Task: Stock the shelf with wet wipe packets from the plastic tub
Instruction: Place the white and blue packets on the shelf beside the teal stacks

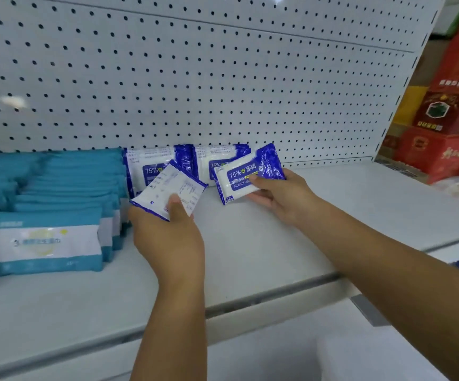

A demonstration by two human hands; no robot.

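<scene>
- Front-facing packet (246,176), right of centre: "75%", "酒精", "Alcohol Wi…", rest covered.
- Left standing packet (151,170), right standing packet (216,165), mid-frame: "75%" each.
- Back-side packet (168,188), centre: fine print, illegible.
- Teal packet (41,242), lower left: "3", rest blurred.

The teal packets (58,182) run off the left edge, their front label blurred. Fine print on the back-facing packet (169,189) is illegible (it and the front-facing packet (246,176) partly cover the standing blue packets (151,160)).

Both forearms extended forward. Left hand (168,237) pinches white blue-edged plastic packet (168,188), thumb on top; right hand (280,195) grips blue-and-white printed plastic packet (243,178).
</scene>
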